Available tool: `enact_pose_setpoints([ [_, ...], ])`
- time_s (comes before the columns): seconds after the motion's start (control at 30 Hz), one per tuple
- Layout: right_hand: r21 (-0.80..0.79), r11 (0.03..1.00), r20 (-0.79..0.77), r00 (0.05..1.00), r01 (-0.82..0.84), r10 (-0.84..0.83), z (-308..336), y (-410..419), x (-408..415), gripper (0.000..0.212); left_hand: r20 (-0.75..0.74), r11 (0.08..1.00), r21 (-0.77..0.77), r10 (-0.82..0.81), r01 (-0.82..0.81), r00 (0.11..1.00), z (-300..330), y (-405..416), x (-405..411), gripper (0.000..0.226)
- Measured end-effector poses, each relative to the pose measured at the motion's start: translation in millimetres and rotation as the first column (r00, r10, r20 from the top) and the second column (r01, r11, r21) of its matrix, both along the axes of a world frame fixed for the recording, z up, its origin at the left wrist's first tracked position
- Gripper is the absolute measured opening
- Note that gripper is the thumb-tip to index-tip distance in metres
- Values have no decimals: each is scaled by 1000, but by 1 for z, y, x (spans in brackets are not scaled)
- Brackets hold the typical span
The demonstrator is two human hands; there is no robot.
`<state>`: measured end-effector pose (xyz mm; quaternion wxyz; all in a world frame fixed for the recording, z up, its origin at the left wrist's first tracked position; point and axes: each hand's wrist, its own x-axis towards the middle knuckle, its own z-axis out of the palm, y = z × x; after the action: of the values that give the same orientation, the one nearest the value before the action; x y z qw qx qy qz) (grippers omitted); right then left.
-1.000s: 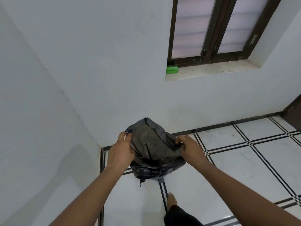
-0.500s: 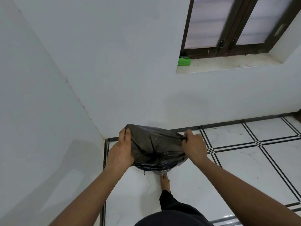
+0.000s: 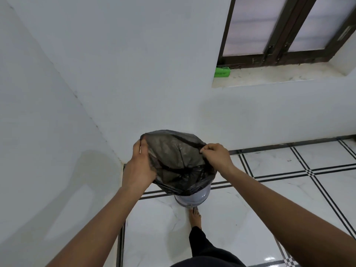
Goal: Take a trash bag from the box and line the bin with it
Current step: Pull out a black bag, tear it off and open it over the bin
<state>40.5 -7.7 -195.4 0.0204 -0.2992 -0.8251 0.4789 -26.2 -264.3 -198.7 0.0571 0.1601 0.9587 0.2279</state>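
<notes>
A black trash bag (image 3: pixel 177 160) is held with its mouth spread wide, facing me. My left hand (image 3: pixel 137 168) grips the bag's left rim, my right hand (image 3: pixel 216 157) pinches the right rim. The bag's lower part hangs over a pale grey round bin (image 3: pixel 191 198) on the floor in the room's corner; only the bin's lower wall shows. A green box (image 3: pixel 222 71) lies on the window sill at the upper right.
White walls meet in a corner just behind the bin. The floor (image 3: pixel 269 199) is white tile with black lines. My bare foot (image 3: pixel 195 216) stands right in front of the bin. A dark-framed window (image 3: pixel 279 29) sits above the sill.
The bag's mouth has been pulled wider open and lifted, and the bin has come into view beneath it. My view has shifted closer and slightly left.
</notes>
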Motion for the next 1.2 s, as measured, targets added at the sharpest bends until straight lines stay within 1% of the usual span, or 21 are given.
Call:
enact_pose_setpoints([
  [0.07,38,999,1,1000,-32,32,-7,0,-3,6,-14,999,-39,-17,17,1000,-2,2,-5,112],
  [0.1,103,993,-2,999,-52,52,-11,1,-4,4,-11,998,-56,-24,23,1000,-4,2,-7,113],
  [0.13,165,984,3,998,-70,70,-13,3,-5,8,-3,997,-68,-28,28,1000,-6,2,-8,112],
  [0.2,226,969,15,995,-95,94,-16,6,-6,16,20,996,-88,-28,29,999,-10,1,-10,110],
  [0.37,260,952,128,983,-163,133,-26,13,0,20,61,991,-125,-41,48,997,-21,0,-13,106],
  [0.47,313,927,185,971,-205,152,-30,16,2,32,87,994,-95,-48,56,995,-23,4,-16,102],
  [0.57,274,923,238,949,-269,206,-31,18,-6,46,165,999,-29,-39,45,986,-21,10,-22,100],
  [0.63,312,899,208,945,-307,251,-31,19,-10,54,177,1000,-13,-22,24,984,-18,13,-24,100],
  [0.7,388,875,76,956,-290,283,-32,18,-13,59,109,999,28,16,-19,994,-12,16,-23,95],
  [0.8,514,841,-154,947,-168,283,-35,16,-11,62,-139,995,95,49,-36,989,-9,19,-14,85],
  [0.87,596,791,-184,935,-140,304,-41,16,-9,59,-300,995,103,37,-7,953,-15,17,-8,81],
  [0.9,620,763,-120,939,-182,321,-47,18,-9,57,-323,997,74,19,5,946,-21,15,-7,82],
  [0.93,616,739,10,940,-273,340,-53,22,-10,54,-301,1000,10,-15,19,954,-29,12,-7,85],
  [0.97,560,724,198,914,-403,355,-58,25,-12,50,-215,994,-95,-71,51,974,-38,9,-11,88],
  [1.0,451,707,416,829,-545,374,-60,27,-14,45,-76,970,-216,-132,113,988,-46,4,-14,86],
  [1.03,310,675,611,684,-669,398,-59,27,-15,42,118,923,-326,-177,207,977,-53,-1,-17,76],
  [1.07,173,644,737,531,-745,417,-57,26,-17,42,330,861,-398,-187,316,925,-58,-4,-19,59],
  [1.1,79,623,801,422,-778,426,-57,24,-19,43,462,820,-428,-163,380,872,-61,-7,-20,43],
  [1.13,45,621,817,386,-783,428,-60,23,-21,43,492,822,-427,-139,378,859,-63,-9,-21,36],
  [1.17,59,638,801,417,-768,428,-62,22,-23,42,462,849,-414,-114,328,880,-66,-10,-24,40],
  [1.2,120,674,744,516,-729,425,-66,22,-25,41,384,898,-378,-70,226,920,-68,-11,-27,53],
])
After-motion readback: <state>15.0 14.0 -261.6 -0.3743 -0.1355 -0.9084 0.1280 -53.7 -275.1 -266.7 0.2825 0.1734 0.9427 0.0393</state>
